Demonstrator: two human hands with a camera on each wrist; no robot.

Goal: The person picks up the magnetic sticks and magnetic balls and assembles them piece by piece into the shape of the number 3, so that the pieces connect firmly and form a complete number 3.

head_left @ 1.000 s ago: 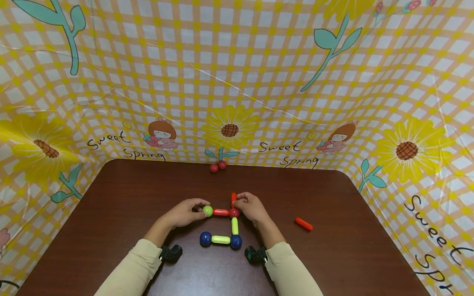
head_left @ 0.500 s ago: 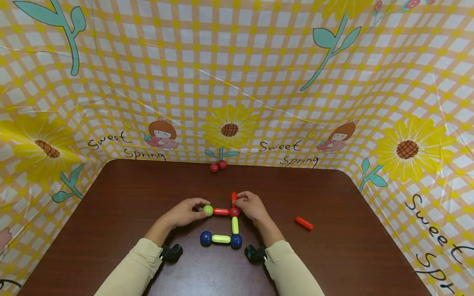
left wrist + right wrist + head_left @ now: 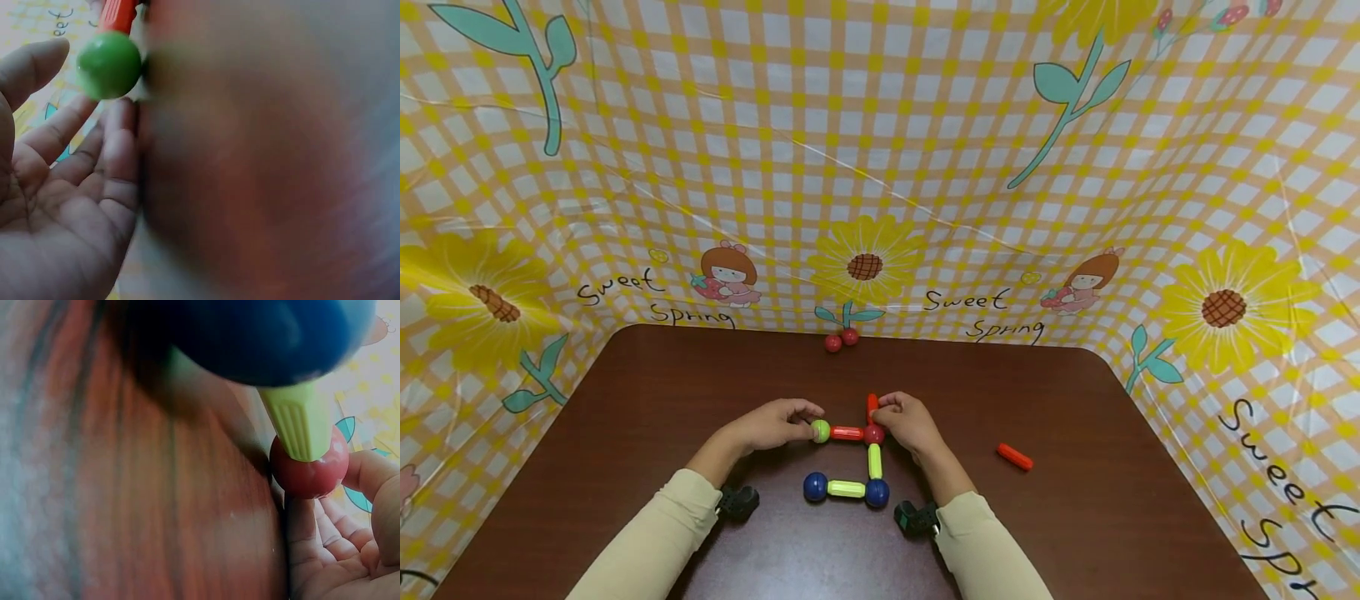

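A connected chain of magnetic rods and balls lies on the table. The green ball point(image 3: 820, 431) ends its far left arm, joined by a red rod point(image 3: 847, 433) to a red ball point(image 3: 873, 434). My left hand point(image 3: 772, 424) is around the green ball; in the left wrist view the thumb stands apart from it and the fingers are loosely spread. My right hand point(image 3: 912, 422) pinches a second red rod point(image 3: 872, 405) extending away from the red ball. A yellow-green rod point(image 3: 875, 461) runs nearer to a blue ball point(image 3: 877, 492); another yellow-green rod point(image 3: 846, 489) leads to a second blue ball point(image 3: 815, 487).
A loose red rod point(image 3: 1015, 456) lies right of the right hand. Two red balls point(image 3: 841, 340) sit at the table's back edge. Patterned cloth point(image 3: 880, 167) rises behind and at both sides of the brown table point(image 3: 625, 392).
My left hand has loosened from the green ball and its wrist has shifted slightly left. The right hand and the chain stay essentially in place.
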